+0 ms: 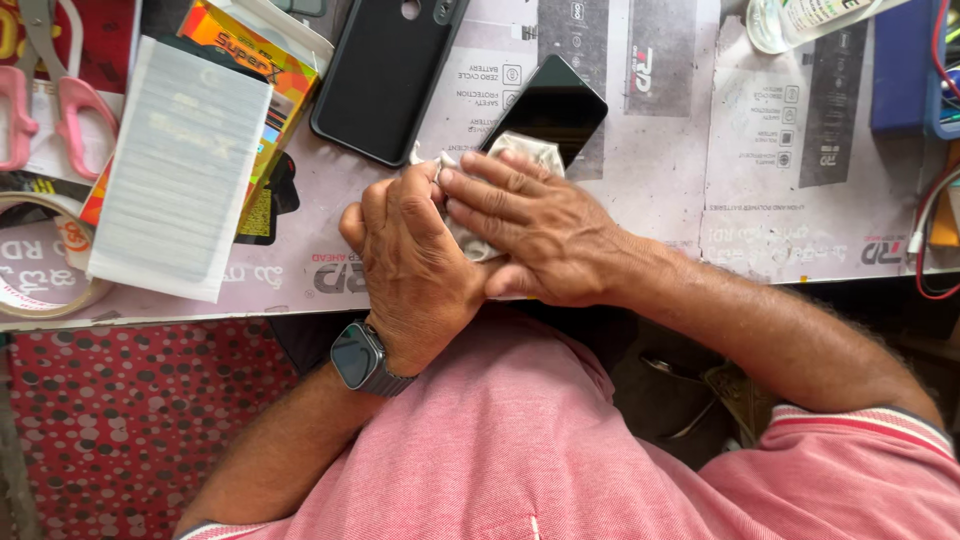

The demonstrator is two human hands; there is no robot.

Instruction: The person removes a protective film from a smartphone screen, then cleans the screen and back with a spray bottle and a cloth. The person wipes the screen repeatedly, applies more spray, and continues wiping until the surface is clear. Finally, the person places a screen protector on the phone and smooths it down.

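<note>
A black smartphone (pixel 556 105) lies tilted on the paper-covered table (pixel 660 190), its screen up. My right hand (pixel 530 225) presses a crumpled white cloth (pixel 528 150) flat against the phone's near end, fingers stretched out. My left hand (pixel 412 265), with a grey watch on its wrist, rests beside it with fingers curled over the phone's near edge, which is hidden under both hands.
A black phone case (pixel 385 75) lies just left of the phone. A white screen-protector sleeve (pixel 180 165) covers an orange box (pixel 262 75) at the left. Pink scissors (pixel 45 95), a tape roll (pixel 50 280), a clear bottle (pixel 800 20) and red cables (pixel 925 215) line the edges.
</note>
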